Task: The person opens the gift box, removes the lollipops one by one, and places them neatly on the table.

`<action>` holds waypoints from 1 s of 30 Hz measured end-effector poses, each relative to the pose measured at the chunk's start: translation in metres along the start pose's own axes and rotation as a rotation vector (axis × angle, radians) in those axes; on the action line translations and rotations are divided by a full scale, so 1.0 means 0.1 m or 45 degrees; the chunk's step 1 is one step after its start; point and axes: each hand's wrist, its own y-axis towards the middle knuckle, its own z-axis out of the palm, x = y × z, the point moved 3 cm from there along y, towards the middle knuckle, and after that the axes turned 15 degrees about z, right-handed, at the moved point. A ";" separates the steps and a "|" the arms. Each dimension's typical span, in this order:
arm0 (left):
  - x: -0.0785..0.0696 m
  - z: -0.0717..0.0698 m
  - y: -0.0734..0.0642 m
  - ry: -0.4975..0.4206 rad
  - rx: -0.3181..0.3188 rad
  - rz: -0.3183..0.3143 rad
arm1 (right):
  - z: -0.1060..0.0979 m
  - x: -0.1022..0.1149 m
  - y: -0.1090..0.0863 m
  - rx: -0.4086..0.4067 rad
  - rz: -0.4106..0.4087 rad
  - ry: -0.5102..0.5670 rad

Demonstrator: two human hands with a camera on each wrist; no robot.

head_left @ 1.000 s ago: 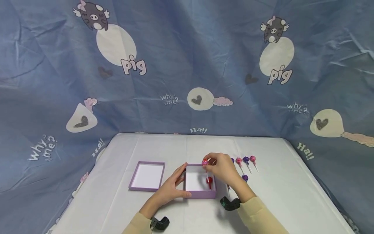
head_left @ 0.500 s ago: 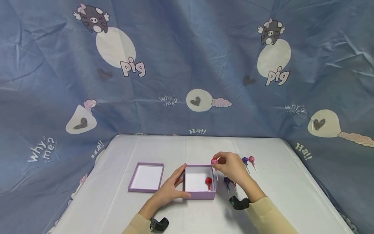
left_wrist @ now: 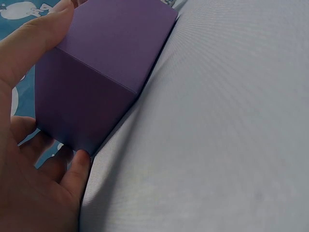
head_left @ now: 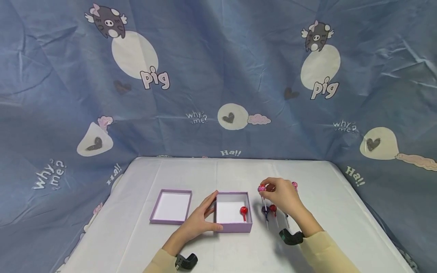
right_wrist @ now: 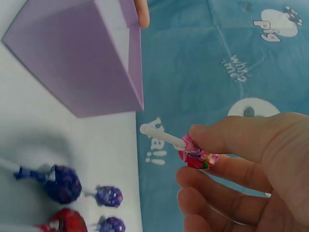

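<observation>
In the head view my right hand [head_left: 281, 194] pinches a pink lollipop [head_left: 261, 188] by its wrapped head, to the right of a purple box [head_left: 233, 227]. The right wrist view has the thumb and forefinger on the lollipop's pink wrapper [right_wrist: 193, 153], its white stick pointing at the box. My left hand [head_left: 201, 218] grips the box's left side, thumb at the front corner and a fingertip at the back one. The box is uncovered, and a red lollipop [head_left: 244, 211] lies in its right part. In the left wrist view the thumb [left_wrist: 53, 24] rests on the purple wall [left_wrist: 82, 101].
Left of the box lies its shallow purple-rimmed lid [head_left: 170, 222], inner side up. Below my right hand are a dark blue lollipop [head_left: 265, 210] and another red lollipop [head_left: 273, 209]. A pink lollipop [head_left: 295, 185] shows behind that hand. A patterned blue cloth [head_left: 191, 87] hangs behind the white table.
My right hand has moved right with the pink lollipop, from above the box to beside it over the loose lollipops. The left hand keeps its hold on the box.
</observation>
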 end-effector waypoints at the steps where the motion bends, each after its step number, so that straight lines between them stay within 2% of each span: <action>1: 0.00 0.00 0.00 0.000 0.000 0.002 | -0.01 -0.01 0.00 -0.005 -0.004 -0.010; 13: 0.00 0.00 0.00 0.008 0.005 0.011 | -0.19 -0.26 0.00 -0.034 -0.001 -0.135; 21: 0.00 0.01 0.00 0.021 -0.004 0.050 | -0.28 -0.49 0.00 -0.042 0.021 -0.156; 30: 0.03 0.00 0.00 -0.003 -0.007 0.007 | -0.32 -0.74 -0.02 -0.060 0.067 -0.218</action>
